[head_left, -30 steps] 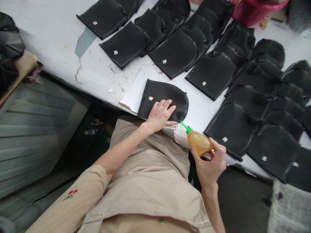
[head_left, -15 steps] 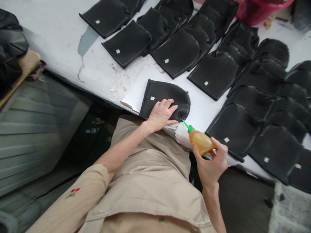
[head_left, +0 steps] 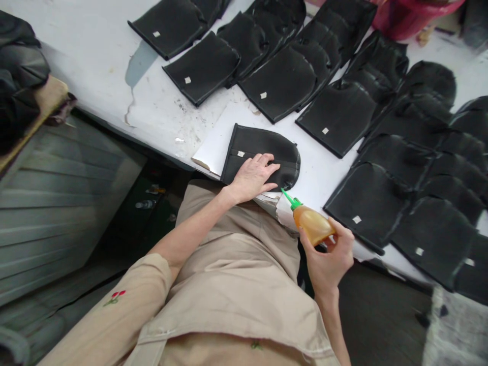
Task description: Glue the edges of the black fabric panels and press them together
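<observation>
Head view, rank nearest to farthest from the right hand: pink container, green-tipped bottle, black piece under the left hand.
1. Green-tipped bottle: gripped in the right hand.
2. Black piece: ahead and leftward, under the left hand.
3. Pink container: far off, upper right of the picture.

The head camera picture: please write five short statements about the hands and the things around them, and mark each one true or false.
1. The bare right hand holds a rounded, translucent amber squeeze bottle. True.
2. The bottle stands upright by itself. False: it is held tilted, its thin green nozzle pointing at the black piece's edge.
3. The bare left hand rests on the flat black piece with one rounded end. True.
4. A small white square label is on that piece. True.
5. Only one black piece is visible. False: many similar black pieces lie in overlapping rows on the white table top.
</observation>
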Demonstrator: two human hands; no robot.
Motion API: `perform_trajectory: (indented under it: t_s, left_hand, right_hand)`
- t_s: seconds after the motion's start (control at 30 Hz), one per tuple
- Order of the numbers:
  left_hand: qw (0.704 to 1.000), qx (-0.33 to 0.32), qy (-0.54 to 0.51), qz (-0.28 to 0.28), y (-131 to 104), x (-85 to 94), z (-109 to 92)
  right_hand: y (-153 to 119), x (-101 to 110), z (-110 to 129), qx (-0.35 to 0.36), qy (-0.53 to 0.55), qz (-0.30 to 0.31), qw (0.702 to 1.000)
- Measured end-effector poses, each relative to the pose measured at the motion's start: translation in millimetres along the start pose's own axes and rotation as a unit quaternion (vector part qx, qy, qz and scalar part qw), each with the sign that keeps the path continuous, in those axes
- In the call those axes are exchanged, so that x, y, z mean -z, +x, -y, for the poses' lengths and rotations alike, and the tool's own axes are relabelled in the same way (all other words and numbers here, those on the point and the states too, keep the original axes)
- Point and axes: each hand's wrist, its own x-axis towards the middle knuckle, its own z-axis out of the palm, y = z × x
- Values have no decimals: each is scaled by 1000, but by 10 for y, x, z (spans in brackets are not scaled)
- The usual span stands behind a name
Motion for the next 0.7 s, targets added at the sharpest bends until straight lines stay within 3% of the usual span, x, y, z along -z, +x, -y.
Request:
perform_trajectory:
  t_s: [0.5,0.63,0.7]
  left_hand:
    - [997,8,-76,-30,12,-7,34]
    - [983,-8,-167,-72,-108,34,119]
    - [980,15,-166,-108,-209,68,191]
  right_hand:
    - [-116,-165,110,-63,91,10,994]
    - [-126,-196,141,-90,104,8,991]
    - [-126,-199,134,-102,109,12,989]
